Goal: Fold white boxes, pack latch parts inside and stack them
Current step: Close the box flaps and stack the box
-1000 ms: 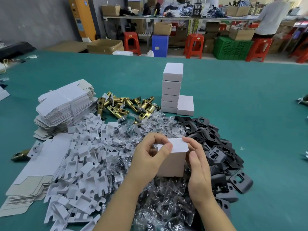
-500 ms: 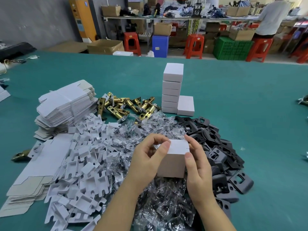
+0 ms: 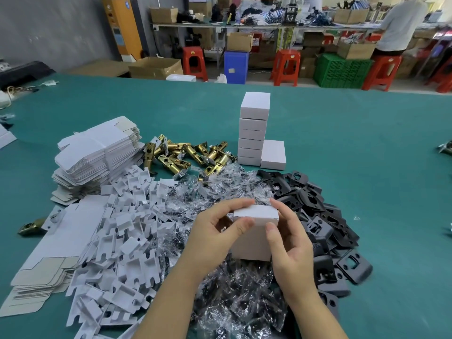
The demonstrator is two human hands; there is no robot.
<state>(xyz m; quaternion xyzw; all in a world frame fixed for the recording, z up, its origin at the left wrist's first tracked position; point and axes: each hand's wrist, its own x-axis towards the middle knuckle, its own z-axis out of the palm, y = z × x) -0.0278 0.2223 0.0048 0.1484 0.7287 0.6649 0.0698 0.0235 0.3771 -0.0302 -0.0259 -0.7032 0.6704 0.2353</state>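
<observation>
1. Both hands are on one white box (image 3: 253, 234), held upright just above the heap of clear plastic bags (image 3: 234, 285). Its top flap is down and looks closed.
2. Left hand (image 3: 215, 237) grips the box's left side, thumb pressed on the front top edge and fingers curled over the top from behind.
3. Right hand (image 3: 291, 243) does the same on the right side: thumb on the front near the top corner, index finger hooked over the top.
4. Finished boxes: a stack of white boxes (image 3: 254, 129) stands further back on the green table (image 3: 367, 167), with a single flat box (image 3: 273, 154) touching its right side at the base.
5. Brass latch parts (image 3: 188, 155) lie in a pile just left of that stack.
6. Black plates (image 3: 322, 231) are heaped to the right of the hands, white card inserts (image 3: 117, 241) to the left.
7. Flat unfolded box blanks (image 3: 97, 152) sit stacked at far left.
</observation>
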